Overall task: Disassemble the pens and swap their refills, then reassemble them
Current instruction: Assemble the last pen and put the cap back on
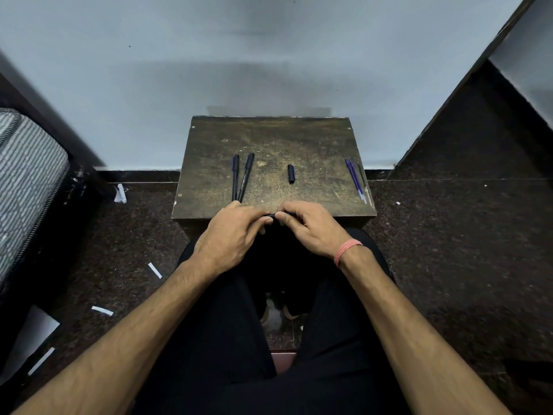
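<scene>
Pale blue-grey wall backs a small, scuffed wooden table (275, 145) that stands on a dark speckled floor (449, 235), with the person seated before it in black trousers.

Both hands meet at the table's 6 o'clock edge. The left hand (230, 232) and the right hand (311, 226) are drawn together, fingertips almost touching, each pinched on an end of a dark pen (270, 216), of which only a short stretch shows between them. Whether that pen is whole or partly taken apart cannot be told. A pink thread band (347, 251) circles the right wrist.

Toward 9 o'clock on the tabletop, two capped dark pens (241, 178) lie side by side, nearly touching, running from far to near. Near the middle sits a loose pen cap (291, 174), well apart from everything else. Along the 3 o'clock edge lie thin refills (356, 181), two blue and one darker, close together.

White paper scraps (119, 194) are scattered on the floor at the left, beside a striped grey cushion (27, 175).
</scene>
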